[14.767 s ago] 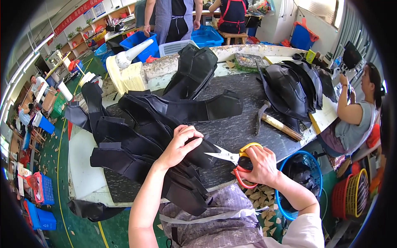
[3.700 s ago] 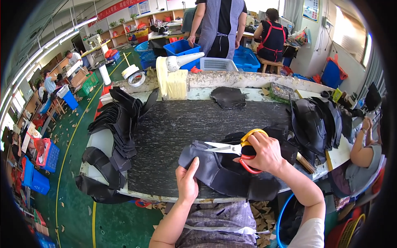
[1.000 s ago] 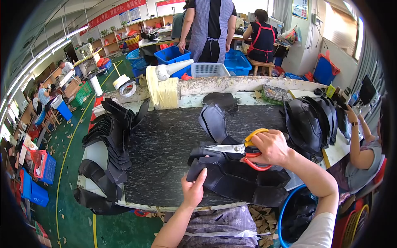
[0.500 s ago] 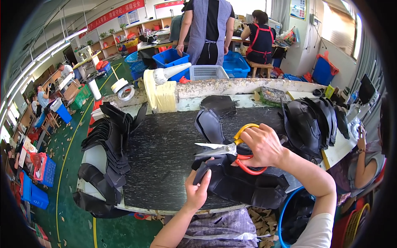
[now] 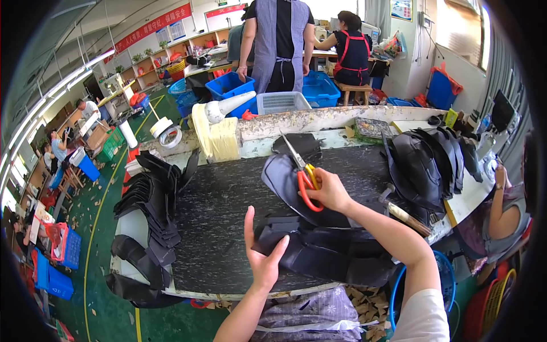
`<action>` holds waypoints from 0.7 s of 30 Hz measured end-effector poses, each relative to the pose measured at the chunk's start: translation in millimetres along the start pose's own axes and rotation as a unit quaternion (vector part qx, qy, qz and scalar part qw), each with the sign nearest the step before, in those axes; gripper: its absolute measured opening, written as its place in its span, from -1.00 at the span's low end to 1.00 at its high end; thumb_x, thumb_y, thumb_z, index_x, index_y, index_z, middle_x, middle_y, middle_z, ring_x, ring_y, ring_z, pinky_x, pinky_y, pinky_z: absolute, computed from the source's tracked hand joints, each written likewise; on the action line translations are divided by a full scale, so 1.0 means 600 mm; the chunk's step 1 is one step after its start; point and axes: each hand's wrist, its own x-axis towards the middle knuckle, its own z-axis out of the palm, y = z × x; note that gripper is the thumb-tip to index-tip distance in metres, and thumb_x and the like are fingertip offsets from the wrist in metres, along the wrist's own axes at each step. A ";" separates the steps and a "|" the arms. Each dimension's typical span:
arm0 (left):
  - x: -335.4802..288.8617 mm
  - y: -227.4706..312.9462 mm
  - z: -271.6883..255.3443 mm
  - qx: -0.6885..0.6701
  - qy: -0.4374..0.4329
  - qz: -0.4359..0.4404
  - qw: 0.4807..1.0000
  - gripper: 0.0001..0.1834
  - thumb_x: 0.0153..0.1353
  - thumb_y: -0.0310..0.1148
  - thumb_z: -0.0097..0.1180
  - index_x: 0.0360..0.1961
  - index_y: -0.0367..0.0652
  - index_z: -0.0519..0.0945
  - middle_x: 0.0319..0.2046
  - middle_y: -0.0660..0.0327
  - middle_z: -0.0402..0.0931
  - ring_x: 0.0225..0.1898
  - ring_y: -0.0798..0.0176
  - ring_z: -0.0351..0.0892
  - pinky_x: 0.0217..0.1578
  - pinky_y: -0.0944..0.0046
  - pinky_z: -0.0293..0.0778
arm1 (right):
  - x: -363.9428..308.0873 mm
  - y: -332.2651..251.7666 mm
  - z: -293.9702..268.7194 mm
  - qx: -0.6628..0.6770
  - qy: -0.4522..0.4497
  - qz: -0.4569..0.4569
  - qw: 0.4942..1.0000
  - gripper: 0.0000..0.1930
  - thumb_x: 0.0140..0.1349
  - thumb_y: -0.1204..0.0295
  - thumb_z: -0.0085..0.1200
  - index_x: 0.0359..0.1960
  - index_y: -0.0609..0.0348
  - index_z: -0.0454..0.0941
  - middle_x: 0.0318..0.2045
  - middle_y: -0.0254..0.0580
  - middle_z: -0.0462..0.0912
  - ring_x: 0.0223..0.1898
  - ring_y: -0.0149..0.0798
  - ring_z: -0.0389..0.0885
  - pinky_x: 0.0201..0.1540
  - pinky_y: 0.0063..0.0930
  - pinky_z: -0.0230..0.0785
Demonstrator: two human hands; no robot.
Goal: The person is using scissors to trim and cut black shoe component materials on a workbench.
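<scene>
At the left of my dark table (image 5: 213, 251), black pieces (image 5: 152, 199) overlap in a row. My left hand (image 5: 265, 268) is spread, thumb and forefinger wide apart, at the left end of a black bundle (image 5: 325, 249) near the front edge; whether it touches, I cannot tell. Beyond, scissors (image 5: 301, 166) point away over a curved piece (image 5: 277, 175), handles gripped in my right hand (image 5: 329, 192). Farther right lies a hammer (image 5: 409, 218).

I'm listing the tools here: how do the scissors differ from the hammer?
The scissors are in the right hand; the hammer lies on the table. The scissors have red and yellow looped handles; the hammer has one straight, wooden-looking handle. Both have grey, metallic-looking working ends.
</scene>
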 end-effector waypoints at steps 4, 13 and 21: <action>0.003 -0.012 -0.074 0.126 -0.047 -0.093 0.987 -0.32 0.13 -0.58 0.16 0.28 -0.28 0.19 0.14 0.15 0.30 0.05 0.32 0.41 0.11 0.32 0.30 | -0.022 -0.024 -0.002 0.277 0.000 -0.074 0.958 -0.70 -0.01 0.41 0.32 -0.40 0.28 0.42 -0.58 -0.05 0.58 -0.51 -0.37 0.60 -0.41 -0.36 0.40; 0.040 -0.005 -0.023 0.077 0.002 0.029 0.997 -0.47 0.23 -0.49 0.11 0.22 -0.30 0.30 0.12 0.19 0.31 0.06 0.38 0.34 0.08 0.39 0.24 | -0.061 -0.059 -0.015 0.249 -0.034 -0.074 0.965 -0.74 0.03 0.45 0.34 -0.34 0.26 0.49 -0.46 -0.26 0.65 -0.45 -0.54 0.56 -0.37 -0.59 0.42; 0.017 -0.011 -0.041 -0.017 0.022 -0.018 0.999 -0.81 0.25 -0.51 0.11 -0.11 -0.30 0.57 -0.19 0.32 0.54 -0.17 0.50 0.45 -0.10 0.46 0.34 | -0.093 -0.077 -0.101 -0.081 0.005 -0.255 0.964 -0.46 -0.08 -0.06 0.32 -0.32 0.18 0.52 -0.46 -0.16 0.60 -0.49 -0.11 0.62 -0.45 -0.33 0.45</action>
